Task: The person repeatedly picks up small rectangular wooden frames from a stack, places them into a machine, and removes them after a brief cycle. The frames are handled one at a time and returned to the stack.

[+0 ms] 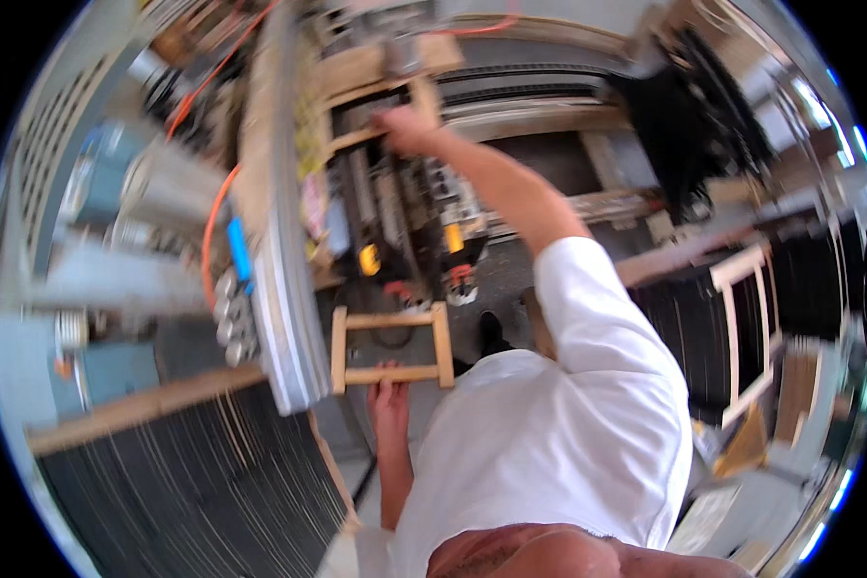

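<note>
Head view: left hand (pixel 389 403) pinches the near rail of a wooden frame (pixel 392 321), just short of machine (pixel 392 207); right hand (pixel 409 131) at second frame (pixel 354 140) on it, blurred, can't tell if gripping.

A: The small, pale rectangular wooden frame (pixel 420 373) looks bare and matt.

B: Smooth, too. And the long, silver metal rail (pixel 287 328)?

A: It has a dull sheen; the thin, curving orange plastic hose (pixel 208 241) looks smooth.

B: The loose white cloth shirt (pixel 549 433) is matt, softly creased at the sleeve (pixel 583 299).
</note>
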Demonstrator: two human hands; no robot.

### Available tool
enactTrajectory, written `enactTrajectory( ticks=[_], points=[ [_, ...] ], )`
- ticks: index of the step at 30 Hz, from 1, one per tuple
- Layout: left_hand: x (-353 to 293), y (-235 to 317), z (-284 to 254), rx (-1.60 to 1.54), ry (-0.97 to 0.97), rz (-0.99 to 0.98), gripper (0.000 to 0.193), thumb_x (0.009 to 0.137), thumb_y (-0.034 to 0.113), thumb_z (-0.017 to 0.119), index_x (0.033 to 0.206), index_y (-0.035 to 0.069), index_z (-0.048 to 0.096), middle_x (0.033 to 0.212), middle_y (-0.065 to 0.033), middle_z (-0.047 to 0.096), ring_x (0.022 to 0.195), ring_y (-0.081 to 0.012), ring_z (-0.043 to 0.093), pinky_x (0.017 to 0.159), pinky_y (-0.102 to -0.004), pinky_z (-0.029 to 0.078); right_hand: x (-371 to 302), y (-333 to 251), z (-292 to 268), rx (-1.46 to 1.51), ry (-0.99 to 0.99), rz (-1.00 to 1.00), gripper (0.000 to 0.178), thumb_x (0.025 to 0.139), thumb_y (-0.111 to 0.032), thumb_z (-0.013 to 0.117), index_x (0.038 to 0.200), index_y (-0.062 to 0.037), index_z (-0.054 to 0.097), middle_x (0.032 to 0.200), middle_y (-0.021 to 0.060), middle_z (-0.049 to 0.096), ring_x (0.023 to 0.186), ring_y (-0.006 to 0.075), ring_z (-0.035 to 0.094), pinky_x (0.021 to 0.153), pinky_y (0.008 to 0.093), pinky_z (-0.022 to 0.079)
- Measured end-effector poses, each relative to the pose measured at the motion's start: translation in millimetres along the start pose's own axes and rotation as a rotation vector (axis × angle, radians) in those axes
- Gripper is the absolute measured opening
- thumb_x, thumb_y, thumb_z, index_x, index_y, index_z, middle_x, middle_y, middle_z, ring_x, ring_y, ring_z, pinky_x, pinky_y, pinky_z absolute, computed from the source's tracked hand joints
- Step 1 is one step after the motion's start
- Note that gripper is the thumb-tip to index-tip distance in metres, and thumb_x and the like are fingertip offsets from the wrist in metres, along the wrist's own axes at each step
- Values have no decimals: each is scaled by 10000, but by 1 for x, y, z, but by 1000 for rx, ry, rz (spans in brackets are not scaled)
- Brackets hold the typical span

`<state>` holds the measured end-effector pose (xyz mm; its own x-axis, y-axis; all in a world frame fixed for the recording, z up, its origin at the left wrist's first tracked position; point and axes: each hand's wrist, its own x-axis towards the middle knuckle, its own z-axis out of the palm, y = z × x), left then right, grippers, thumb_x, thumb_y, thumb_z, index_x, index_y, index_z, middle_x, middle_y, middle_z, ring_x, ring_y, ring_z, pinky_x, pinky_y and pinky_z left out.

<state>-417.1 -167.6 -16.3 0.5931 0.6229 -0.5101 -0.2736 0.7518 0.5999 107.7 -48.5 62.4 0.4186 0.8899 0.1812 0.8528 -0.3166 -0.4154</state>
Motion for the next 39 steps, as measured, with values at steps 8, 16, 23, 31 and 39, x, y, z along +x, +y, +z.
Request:
enactTrajectory(
  ticks=[8,16,23,31,39],
  points=[
    [25,1,-25,92,-53,-52,384,956,124,585,1303,19,455,1235,-122,575,1132,-285,571,993,-436,480,-8,-17,-16,13,-38,-88,347,719,-69,644,1056,-38,569,876,210,659,894,431,625,757,511,494],
    [31,-3,23,232,85,-64,348,966,127,577,1277,-1,486,1219,-128,586,1139,-269,569,992,-415,466,11,-19,-10,-82,-121,-213,522,686,-249,781,1126,-70,563,931,177,674,931,371,651,780,510,509],
    [27,-20,12,180,152,-51,338,965,124,575,1278,18,500,1246,-121,583,1155,-238,572,960,-386,484,5,2,-42,-123,-180,-210,469,739,-142,676,1194,-105,567,996,174,677,980,364,641,814,480,523],
    [-6,-42,18,149,270,31,320,959,152,585,1257,54,519,1210,-70,609,1112,-194,593,916,-343,490,14,-8,-34,-230,-215,-333,525,791,-175,681,1283,-107,515,957,156,686,950,345,641,875,453,466],
    [-19,-31,37,317,375,122,340,966,153,567,1291,69,513,1209,-43,620,1069,-139,585,907,-320,472,9,-5,-36,-275,-168,-354,570,777,-205,704,1297,-101,495,876,155,694,927,340,638,894,429,416]
  ],
)
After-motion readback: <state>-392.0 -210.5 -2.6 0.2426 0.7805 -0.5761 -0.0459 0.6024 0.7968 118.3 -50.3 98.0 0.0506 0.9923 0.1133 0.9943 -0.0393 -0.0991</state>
